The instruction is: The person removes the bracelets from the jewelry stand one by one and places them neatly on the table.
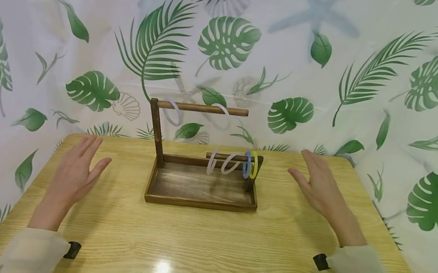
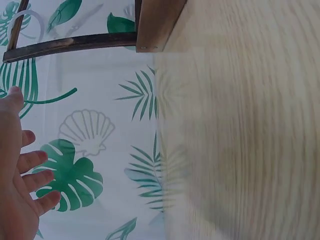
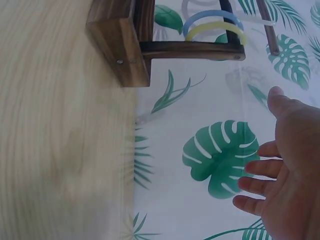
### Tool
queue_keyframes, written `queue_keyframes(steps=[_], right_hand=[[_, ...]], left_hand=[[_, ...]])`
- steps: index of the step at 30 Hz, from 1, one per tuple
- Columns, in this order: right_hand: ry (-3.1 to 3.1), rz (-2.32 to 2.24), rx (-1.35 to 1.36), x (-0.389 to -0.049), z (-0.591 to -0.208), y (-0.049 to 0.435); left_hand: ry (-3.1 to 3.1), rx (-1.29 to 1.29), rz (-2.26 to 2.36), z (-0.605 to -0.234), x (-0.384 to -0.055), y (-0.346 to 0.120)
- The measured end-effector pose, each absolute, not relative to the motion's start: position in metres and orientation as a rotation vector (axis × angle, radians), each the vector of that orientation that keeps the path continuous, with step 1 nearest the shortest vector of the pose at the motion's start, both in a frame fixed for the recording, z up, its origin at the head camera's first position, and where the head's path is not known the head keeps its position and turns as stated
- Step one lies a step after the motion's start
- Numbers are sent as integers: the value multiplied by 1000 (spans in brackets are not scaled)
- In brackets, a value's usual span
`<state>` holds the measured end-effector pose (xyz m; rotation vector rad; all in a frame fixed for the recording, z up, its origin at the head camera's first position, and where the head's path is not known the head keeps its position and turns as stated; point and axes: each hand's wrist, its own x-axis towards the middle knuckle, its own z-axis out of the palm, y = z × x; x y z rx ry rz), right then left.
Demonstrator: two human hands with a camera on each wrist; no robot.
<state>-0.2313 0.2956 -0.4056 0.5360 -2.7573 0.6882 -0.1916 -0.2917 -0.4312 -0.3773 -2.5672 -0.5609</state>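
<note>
A dark wooden stand (image 1: pixel 199 204) with a tray base and two horizontal bars sits at the back middle of the table. On its tall upper bar (image 1: pixel 198 108) hang two pale, see-through rings, a lilac ring (image 1: pixel 173 112) near the post and a whitish ring (image 1: pixel 223 116) farther right. The short lower bar carries two more pale rings, then a blue ring (image 1: pixel 247 164) and a yellow ring (image 1: pixel 255 165) by its post. My left hand (image 1: pixel 74 173) is held left of the stand, fingers straight, holding nothing. To the right, my right hand (image 1: pixel 320 186) is likewise extended, thumb apart, holding nothing.
The wood-grain table (image 1: pixel 204 245) has its back edge against a white leaf-print curtain (image 1: pixel 227 73). Both sleeves carry a black wrist strap piece, one at the left cuff (image 1: pixel 72 250) and one at the right (image 1: pixel 321 262).
</note>
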Motion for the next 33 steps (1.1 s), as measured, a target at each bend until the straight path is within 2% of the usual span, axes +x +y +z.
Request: queue_keyframes(steps=[13,33], right_hand=[[-2638,812,548,-239,-386,252],[-2472,849,606,-250,-364,197]], left_hand=[[-2566,-269,-860,-423,-203,-260],[-2373,-337,-1008,-390,-233,-225]])
